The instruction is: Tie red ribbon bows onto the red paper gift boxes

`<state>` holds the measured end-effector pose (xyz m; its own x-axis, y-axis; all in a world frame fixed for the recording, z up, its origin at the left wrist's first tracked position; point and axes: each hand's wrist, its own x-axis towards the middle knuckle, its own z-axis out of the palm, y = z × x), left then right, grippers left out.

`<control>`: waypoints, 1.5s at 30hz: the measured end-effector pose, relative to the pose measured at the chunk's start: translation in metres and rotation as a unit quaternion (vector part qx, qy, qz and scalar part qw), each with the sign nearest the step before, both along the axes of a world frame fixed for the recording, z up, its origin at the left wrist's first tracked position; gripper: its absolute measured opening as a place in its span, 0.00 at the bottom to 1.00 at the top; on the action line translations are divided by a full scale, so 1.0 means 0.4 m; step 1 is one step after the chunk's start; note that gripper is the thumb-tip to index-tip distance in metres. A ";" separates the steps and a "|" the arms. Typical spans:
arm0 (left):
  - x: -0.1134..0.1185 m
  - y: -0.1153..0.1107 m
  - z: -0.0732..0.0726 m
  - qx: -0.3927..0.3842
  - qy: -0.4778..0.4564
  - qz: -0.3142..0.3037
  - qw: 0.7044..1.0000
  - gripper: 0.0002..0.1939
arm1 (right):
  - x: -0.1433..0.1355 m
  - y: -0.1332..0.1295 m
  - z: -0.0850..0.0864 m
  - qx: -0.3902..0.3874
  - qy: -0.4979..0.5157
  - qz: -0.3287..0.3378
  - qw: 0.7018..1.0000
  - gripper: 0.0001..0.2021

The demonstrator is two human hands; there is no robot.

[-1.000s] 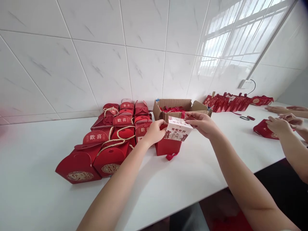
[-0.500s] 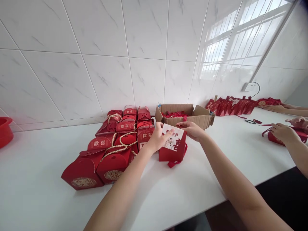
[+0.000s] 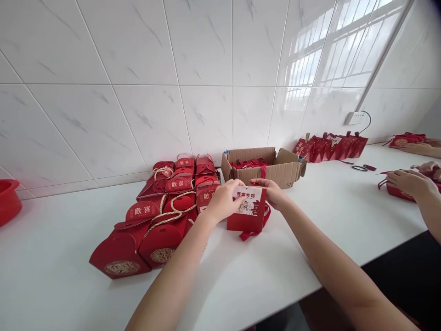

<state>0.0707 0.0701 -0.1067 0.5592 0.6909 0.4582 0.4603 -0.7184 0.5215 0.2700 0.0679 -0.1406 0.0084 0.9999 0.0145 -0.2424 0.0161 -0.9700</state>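
Observation:
A small red gift box with a white printed panel stands upright on the white table in front of me. My left hand grips its upper left side, thumb across the printed face. At its top right edge my right hand is closed, fingers pinched near the rim; what lies between these fingertips is too small to make out. A red ribbon trails from under the box and loops up its right side. Just behind the hands is an open cardboard box with red ribbons inside.
Rows of red gift boxes with gold cords fill the left side. Several small red bags line the wall at right. A black ring lies near them. Other people's hands work at the right. A red basin sits far left.
The printed panel now faces me more upright. My left thumb has slid down and left on it, and my right hand has shifted slightly down around the top edge.

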 end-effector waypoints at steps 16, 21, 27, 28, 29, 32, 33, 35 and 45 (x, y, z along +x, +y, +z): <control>0.013 0.006 -0.018 -0.020 -0.045 -0.026 0.998 0.03 | -0.097 -0.047 -0.024 0.225 -0.071 -0.159 0.959 0.13; 0.021 0.010 -0.024 -0.002 -0.057 -0.019 0.998 0.02 | -0.097 -0.043 -0.023 0.236 -0.063 -0.165 0.956 0.12; 0.027 0.007 -0.026 0.011 -0.045 0.005 0.999 0.04 | -0.097 -0.036 -0.025 0.240 -0.090 -0.185 0.949 0.10; 0.028 0.006 -0.026 0.015 -0.043 0.010 0.999 0.04 | -0.097 -0.036 -0.025 0.242 -0.094 -0.187 0.947 0.10; 0.029 0.006 -0.026 0.019 -0.042 0.015 0.999 0.04 | -0.096 -0.036 -0.025 0.244 -0.098 -0.189 0.946 0.10; 0.036 0.003 -0.026 0.032 -0.046 0.030 0.998 0.04 | -0.092 -0.042 -0.020 0.258 -0.110 -0.189 0.941 0.09; 0.038 0.002 -0.027 0.035 -0.050 0.036 0.998 0.03 | -0.088 -0.046 -0.015 0.268 -0.112 -0.189 0.938 0.09; 0.044 0.001 -0.030 0.040 -0.056 0.050 0.996 0.03 | -0.077 -0.058 -0.001 0.295 -0.119 -0.207 0.925 0.10; 0.071 -0.010 -0.057 0.072 -0.071 0.078 0.992 0.04 | -0.030 -0.121 0.030 0.304 -0.068 -0.174 0.934 0.14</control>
